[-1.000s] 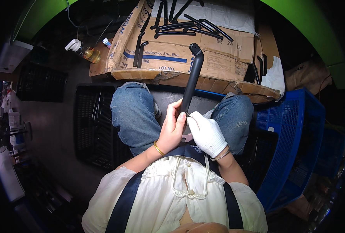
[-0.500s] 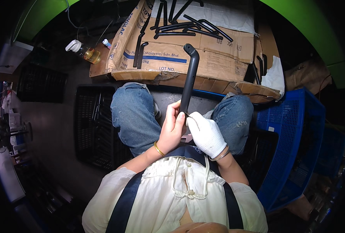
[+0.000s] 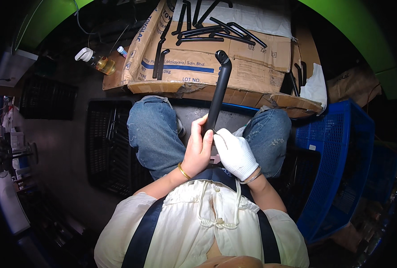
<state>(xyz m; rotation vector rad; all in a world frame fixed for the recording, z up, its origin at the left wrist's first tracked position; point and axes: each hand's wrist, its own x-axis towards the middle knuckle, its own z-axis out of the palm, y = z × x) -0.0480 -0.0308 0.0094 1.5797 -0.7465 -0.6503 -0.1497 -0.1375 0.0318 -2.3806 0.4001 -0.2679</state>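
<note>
A long black bar (image 3: 220, 89) with a bent, rounded upper end stands tilted in front of me, its top leaning slightly right. A hole shows in the bent end. My bare left hand (image 3: 197, 149) is wrapped round its lower end, with the thumb lying along it. Beside it my right hand (image 3: 235, 154), in a white knitted glove, is closed in a pinch against the lower end of the bar. A small dark tip shows by its fingertips; what the fingers hold is too small to make out. The bar's bottom is hidden by the hands.
Ahead lies a cardboard-covered work surface (image 3: 247, 73) with several similar black bars (image 3: 203, 31) piled at the back. A bottle with yellowish liquid (image 3: 103, 64) stands at the left. Black crates (image 3: 98, 143) sit left, blue crates (image 3: 328, 138) right. My knees are below the cardboard edge.
The black bar has turned about its length and its top has shifted slightly right. My right hand has moved a little to the left; both hands stay at the lower end.
</note>
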